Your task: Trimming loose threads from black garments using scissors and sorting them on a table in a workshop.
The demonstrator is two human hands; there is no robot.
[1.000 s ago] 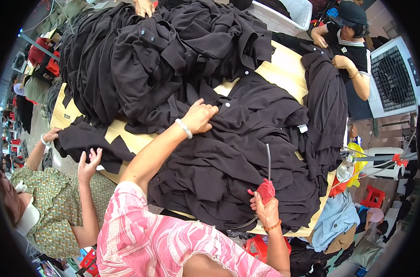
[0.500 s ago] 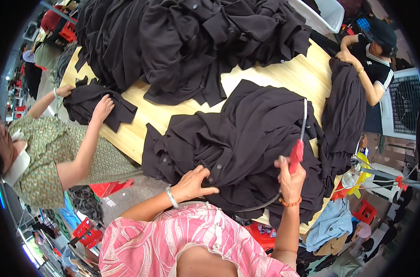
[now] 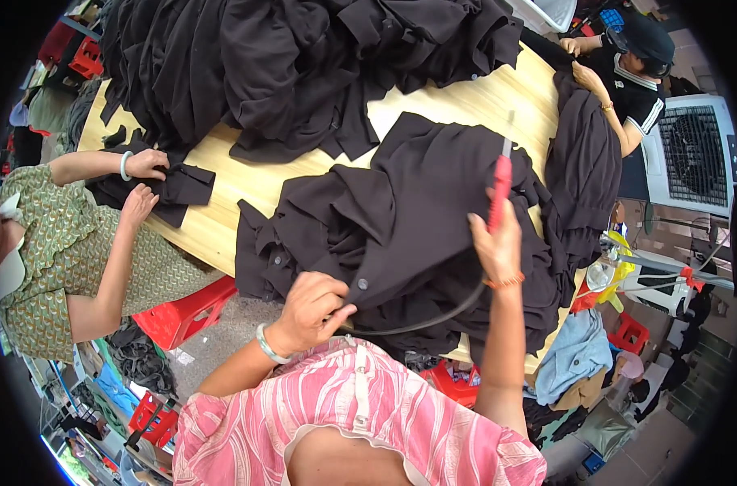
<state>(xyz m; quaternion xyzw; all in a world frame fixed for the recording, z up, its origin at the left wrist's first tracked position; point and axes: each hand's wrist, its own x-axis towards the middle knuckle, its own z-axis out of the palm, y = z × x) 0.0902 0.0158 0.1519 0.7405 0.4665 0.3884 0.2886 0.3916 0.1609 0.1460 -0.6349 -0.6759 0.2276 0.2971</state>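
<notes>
A black buttoned garment lies bunched on the table in front of me. My left hand is closed on its near edge, pinching the cloth beside a button and lifting it a little. My right hand grips the red handle of an air blow gun, held over the right part of the garment. Its slim metal tube points away from me and is blurred at the tip. A grey hose curves below my right hand across the cloth towards my body.
A big heap of black garments covers the table's far side. At left, a person's hands handle black cloth; another person works at far right beside a hanging black garment. A red stool stands left of the table.
My left hand has gone from lying spread on the cloth to pinching and raising its edge. My right hand has moved slightly left and up with the air blow gun. The view has shifted.
</notes>
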